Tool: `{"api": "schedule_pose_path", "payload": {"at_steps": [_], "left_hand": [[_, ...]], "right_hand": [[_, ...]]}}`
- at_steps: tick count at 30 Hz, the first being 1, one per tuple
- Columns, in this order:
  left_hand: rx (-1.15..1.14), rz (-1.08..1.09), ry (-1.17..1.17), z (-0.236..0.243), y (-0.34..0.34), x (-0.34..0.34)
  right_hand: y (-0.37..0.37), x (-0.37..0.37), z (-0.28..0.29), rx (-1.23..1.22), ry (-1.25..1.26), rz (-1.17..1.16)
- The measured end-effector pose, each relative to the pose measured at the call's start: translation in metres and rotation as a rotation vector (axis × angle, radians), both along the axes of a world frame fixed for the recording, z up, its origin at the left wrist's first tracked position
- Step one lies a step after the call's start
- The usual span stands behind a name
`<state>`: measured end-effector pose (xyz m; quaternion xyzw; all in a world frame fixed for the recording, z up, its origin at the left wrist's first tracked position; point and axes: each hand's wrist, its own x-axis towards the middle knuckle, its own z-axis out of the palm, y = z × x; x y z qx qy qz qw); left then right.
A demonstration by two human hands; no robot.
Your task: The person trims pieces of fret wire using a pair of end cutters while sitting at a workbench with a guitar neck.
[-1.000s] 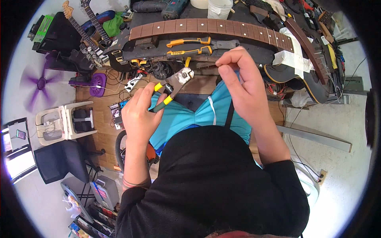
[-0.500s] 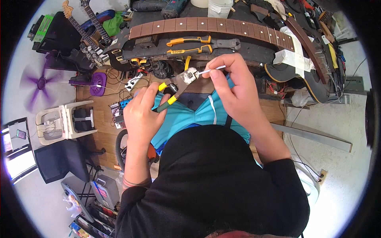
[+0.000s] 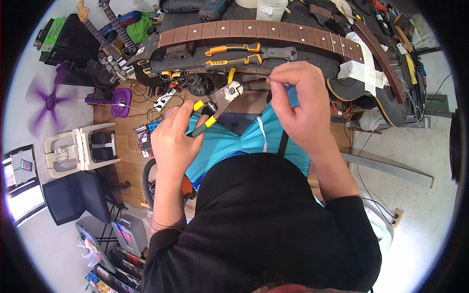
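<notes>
My left hand (image 3: 171, 139) is wrapped round the handles of a pair of end nippers (image 3: 225, 97), dark green with yellow bands and a worn, bright metal head. The nippers point up and to the right over my lap, with no strip in their jaws. My right hand (image 3: 300, 100) is raised to the right of them, apart from the nippers. Its thumb and forefinger are pinched together. A tiny dark tip shows at the fingertips; whatever else they hold is hidden or too small to make out.
On the dark workbench ahead lies a long brown fretboard (image 3: 220, 30) with dot inlays. Before it rest orange-and-black pliers (image 3: 234, 61). A black guitar body (image 3: 354, 95) with white tape stands at the right. A purple fan (image 3: 50, 101) and white plastic chair (image 3: 61, 151) are at the left.
My right hand has moved right, away from the nippers' jaws. The thin silver strip that ran from its fingers to the jaws no longer shows. My left hand has barely moved.
</notes>
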<state>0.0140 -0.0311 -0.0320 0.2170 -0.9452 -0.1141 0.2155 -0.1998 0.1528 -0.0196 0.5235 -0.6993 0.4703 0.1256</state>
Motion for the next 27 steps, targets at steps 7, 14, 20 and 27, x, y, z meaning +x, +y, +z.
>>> {"api": "schedule_pose_path", "payload": {"at_steps": [7,14,20,27], "left_hand": [[0.054,0.028,0.011,0.002,-0.001,-0.001],[0.205,0.065,0.038,-0.001,-0.003,0.004],[1.59,-0.58,0.675,0.013,0.005,0.005],[1.56,-1.441,0.714,0.116,0.023,-0.003]], "right_hand": [[0.0,0.0,-0.006,-0.268,-1.178,0.233],[0.004,-0.002,-0.012,-0.328,-1.338,0.314],[-0.006,0.004,-0.026,-0.262,-1.175,0.218],[-0.001,-0.01,-0.039,0.036,-0.156,-0.154]]}}
